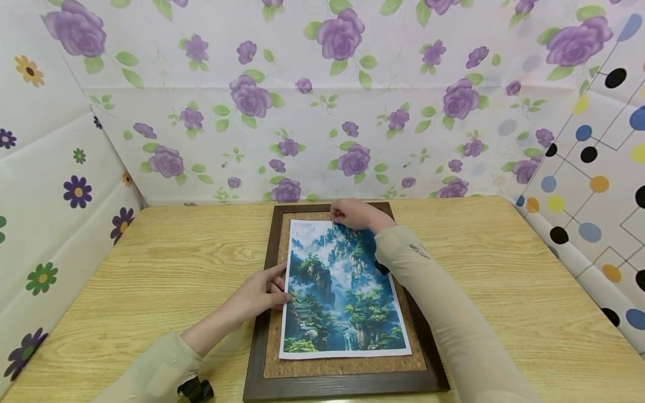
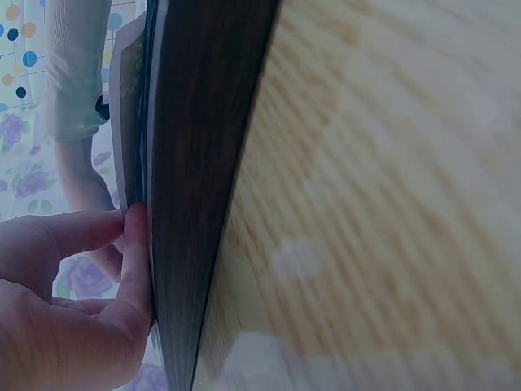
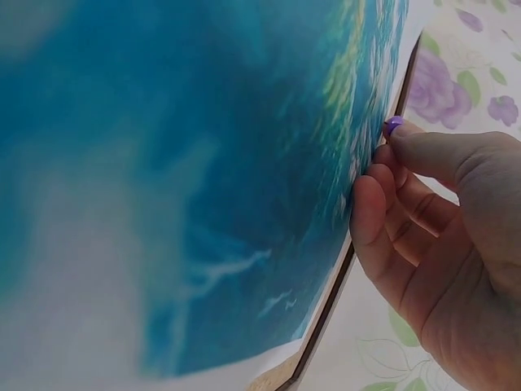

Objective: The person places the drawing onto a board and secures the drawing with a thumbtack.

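Observation:
A landscape print (image 1: 347, 291) of misty cliffs and waterfalls, with a white border, lies on a cork board (image 1: 347, 368) in a dark brown wooden frame. At the print's left edge my left hand (image 1: 262, 294) pinches the paper between thumb and finger; the left wrist view shows these fingertips meeting there, close to the frame's side (image 2: 199, 163). My right hand (image 1: 355, 214) reaches over to the top edge of the print. In the right wrist view its thumb and forefinger hold a small purple pushpin (image 3: 395, 125), while other fingertips rest against the paper.
The framed board lies on a light wood-grain table (image 1: 191, 252), near its far edge. Behind stands a backdrop of purple flowers (image 1: 353, 159). Patterned sheets close off the left (image 1: 55, 224) and right (image 1: 594, 207). Dark wrist straps (image 1: 195, 389) show on the sleeves.

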A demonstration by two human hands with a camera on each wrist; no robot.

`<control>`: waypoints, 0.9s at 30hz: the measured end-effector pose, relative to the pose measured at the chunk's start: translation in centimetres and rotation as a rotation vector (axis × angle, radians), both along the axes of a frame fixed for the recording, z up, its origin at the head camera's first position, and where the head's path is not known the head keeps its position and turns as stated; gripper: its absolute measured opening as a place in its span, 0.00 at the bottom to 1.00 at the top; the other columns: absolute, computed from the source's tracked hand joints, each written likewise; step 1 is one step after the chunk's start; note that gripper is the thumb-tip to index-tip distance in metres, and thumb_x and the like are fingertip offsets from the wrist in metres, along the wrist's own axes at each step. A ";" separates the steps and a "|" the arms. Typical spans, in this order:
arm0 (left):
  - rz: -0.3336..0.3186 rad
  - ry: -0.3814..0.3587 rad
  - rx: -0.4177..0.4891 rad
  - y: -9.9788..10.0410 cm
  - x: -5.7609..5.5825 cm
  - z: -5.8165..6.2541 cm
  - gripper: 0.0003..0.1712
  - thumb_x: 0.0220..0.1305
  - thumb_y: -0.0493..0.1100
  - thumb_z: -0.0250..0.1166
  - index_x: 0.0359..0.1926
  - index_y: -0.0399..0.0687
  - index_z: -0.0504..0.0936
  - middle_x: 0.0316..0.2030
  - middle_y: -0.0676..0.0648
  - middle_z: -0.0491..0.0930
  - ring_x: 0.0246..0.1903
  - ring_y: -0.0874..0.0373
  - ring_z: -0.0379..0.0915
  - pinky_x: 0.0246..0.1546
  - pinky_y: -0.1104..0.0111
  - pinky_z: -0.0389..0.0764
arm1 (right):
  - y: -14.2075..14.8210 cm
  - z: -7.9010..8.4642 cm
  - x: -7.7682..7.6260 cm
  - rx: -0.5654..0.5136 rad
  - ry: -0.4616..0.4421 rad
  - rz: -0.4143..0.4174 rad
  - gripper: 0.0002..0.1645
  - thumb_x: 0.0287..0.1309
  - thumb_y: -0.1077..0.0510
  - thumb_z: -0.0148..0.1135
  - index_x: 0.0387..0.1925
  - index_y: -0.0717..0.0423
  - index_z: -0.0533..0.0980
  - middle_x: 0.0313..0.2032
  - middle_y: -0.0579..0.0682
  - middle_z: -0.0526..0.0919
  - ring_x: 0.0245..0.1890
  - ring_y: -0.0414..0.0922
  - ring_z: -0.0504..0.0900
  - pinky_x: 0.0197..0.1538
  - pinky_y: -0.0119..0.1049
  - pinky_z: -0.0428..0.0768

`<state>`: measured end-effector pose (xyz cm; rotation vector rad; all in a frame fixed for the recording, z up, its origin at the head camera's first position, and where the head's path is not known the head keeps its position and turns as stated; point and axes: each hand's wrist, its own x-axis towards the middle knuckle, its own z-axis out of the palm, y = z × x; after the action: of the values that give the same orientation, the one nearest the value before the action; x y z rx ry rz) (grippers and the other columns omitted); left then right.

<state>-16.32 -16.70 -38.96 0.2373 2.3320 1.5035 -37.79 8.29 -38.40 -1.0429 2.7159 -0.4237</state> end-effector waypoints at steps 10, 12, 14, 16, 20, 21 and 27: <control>-0.001 -0.002 -0.002 0.0 0.0 -0.1 0.44 0.65 0.35 0.62 0.77 0.36 0.50 0.37 0.44 0.74 0.36 0.58 0.80 0.40 0.63 0.86 | 0.0 0.2 0.3 -0.027 -0.030 -0.016 0.10 0.75 0.57 0.48 0.39 0.51 0.76 0.35 0.50 0.80 0.22 0.43 0.75 0.28 0.35 0.77; -0.004 -0.001 -0.004 0.0 0.0 -0.1 0.44 0.65 0.35 0.62 0.77 0.36 0.50 0.37 0.44 0.74 0.36 0.58 0.79 0.39 0.63 0.86 | 0.0 0.3 0.5 -0.029 -0.031 -0.022 0.10 0.75 0.57 0.48 0.40 0.51 0.77 0.35 0.50 0.80 0.22 0.43 0.75 0.27 0.34 0.77; -0.003 0.001 -0.004 0.0 -0.1 -0.1 0.44 0.65 0.35 0.62 0.77 0.36 0.50 0.37 0.44 0.74 0.35 0.58 0.79 0.39 0.63 0.86 | -0.1 0.4 0.6 -0.027 -0.028 -0.027 0.10 0.74 0.58 0.49 0.40 0.52 0.77 0.35 0.50 0.80 0.22 0.44 0.75 0.27 0.34 0.77; -0.003 0.002 -0.004 0.0 -0.1 -0.1 0.44 0.65 0.35 0.62 0.77 0.36 0.50 0.37 0.44 0.74 0.35 0.58 0.79 0.39 0.63 0.86 | -0.1 0.6 0.7 -0.023 -0.023 -0.032 0.10 0.74 0.58 0.50 0.40 0.53 0.78 0.35 0.51 0.80 0.22 0.43 0.76 0.26 0.34 0.78; -0.002 0.002 -0.005 0.1 -0.1 0.0 0.45 0.65 0.35 0.62 0.77 0.36 0.50 0.38 0.44 0.74 0.36 0.58 0.79 0.39 0.63 0.86 | -0.3 0.8 0.9 -0.014 -0.010 -0.044 0.09 0.73 0.58 0.52 0.40 0.53 0.78 0.35 0.51 0.81 0.22 0.43 0.76 0.25 0.33 0.79; -0.004 0.003 -0.006 0.1 -0.1 0.0 0.45 0.65 0.35 0.62 0.77 0.36 0.50 0.38 0.44 0.74 0.35 0.58 0.79 0.39 0.63 0.86 | -0.3 0.8 0.9 -0.011 -0.005 -0.045 0.09 0.73 0.58 0.52 0.40 0.53 0.79 0.35 0.51 0.81 0.22 0.43 0.76 0.25 0.33 0.79; -0.010 0.012 -0.012 0.0 -0.1 0.0 0.45 0.65 0.35 0.63 0.77 0.35 0.50 0.37 0.44 0.75 0.35 0.58 0.79 0.39 0.63 0.86 | -0.4 0.8 0.8 0.009 0.010 -0.045 0.07 0.72 0.58 0.54 0.40 0.52 0.79 0.35 0.51 0.81 0.22 0.43 0.77 0.25 0.33 0.79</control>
<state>-16.41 -16.67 -38.99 0.2558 2.3445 1.4874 -36.97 7.86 -37.55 -0.9863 2.7518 -0.4149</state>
